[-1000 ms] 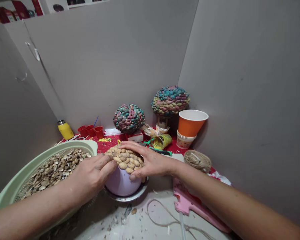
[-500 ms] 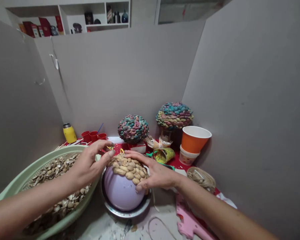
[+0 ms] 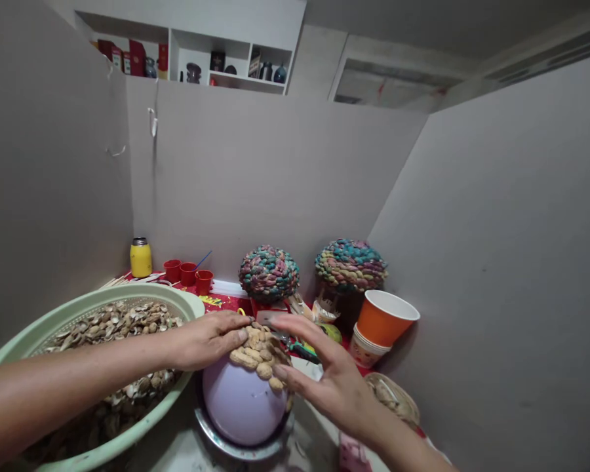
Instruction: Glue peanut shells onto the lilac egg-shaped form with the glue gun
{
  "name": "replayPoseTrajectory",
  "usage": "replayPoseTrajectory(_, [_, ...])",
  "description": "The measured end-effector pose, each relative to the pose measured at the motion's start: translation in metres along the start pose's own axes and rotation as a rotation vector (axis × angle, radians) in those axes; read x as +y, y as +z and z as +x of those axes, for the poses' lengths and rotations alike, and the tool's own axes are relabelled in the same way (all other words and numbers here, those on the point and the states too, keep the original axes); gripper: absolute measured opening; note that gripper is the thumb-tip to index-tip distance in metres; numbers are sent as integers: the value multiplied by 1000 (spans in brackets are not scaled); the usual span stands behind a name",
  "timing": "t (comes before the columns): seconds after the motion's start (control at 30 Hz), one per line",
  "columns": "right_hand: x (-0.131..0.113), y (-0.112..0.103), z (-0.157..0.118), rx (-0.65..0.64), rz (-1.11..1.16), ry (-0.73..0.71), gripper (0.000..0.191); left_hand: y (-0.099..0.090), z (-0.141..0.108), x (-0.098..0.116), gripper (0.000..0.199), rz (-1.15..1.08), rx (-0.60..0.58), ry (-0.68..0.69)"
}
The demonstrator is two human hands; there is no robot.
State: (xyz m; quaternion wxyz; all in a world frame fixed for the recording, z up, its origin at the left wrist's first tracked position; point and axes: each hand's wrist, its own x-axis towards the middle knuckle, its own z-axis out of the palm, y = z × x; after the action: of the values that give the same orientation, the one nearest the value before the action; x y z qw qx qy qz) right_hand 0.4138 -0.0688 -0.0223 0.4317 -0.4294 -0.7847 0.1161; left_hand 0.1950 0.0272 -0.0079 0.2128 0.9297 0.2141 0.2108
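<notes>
A pale purple balloon (image 3: 243,403) rests in a round metal bowl (image 3: 236,451), its top covered with peanut shells (image 3: 259,357). My left hand (image 3: 209,339) lies over the upper left of the balloon, fingers stretched out and touching the shells. On the other side is my right hand (image 3: 327,370), fingers and thumb apart, thumb tip at the right edge of the shells. Neither hand grips anything. Left of the bowl, a green basket (image 3: 17,344) holds loose shells (image 3: 122,324), partly hidden by my left forearm.
Behind stand two multicoloured shell-covered domes (image 3: 269,272) (image 3: 351,264), red cups (image 3: 187,273) and a yellow bottle (image 3: 140,257). At the right are an orange bucket (image 3: 386,319) on stacked paper cups (image 3: 366,347), a coil of twine (image 3: 392,398) and a pink tool (image 3: 351,452).
The view has tilted and shifted. My left hand has come down from above onto the shells. My right hand has lifted partly off the shells, its fingers now raised.
</notes>
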Motion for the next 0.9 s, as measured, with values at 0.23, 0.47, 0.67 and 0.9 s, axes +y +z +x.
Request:
replayPoseTrajectory(0.23, [-34,33,-4,83,-426,-423,24,11,-1,-1,38,49,38,-2])
replayPoseTrajectory(0.47, [-26,37,-9,44,-516,-388,20,18,-5,1,49,203,54,-73])
replayPoseTrajectory(0.67, [-15,37,-11,14,-536,-411,20,19,-4,5,54,115,-16,-164])
replayPoseTrajectory(0.9, [-17,33,-6,-23,-573,-422,14,13,-5,10,59,41,-82,-226])
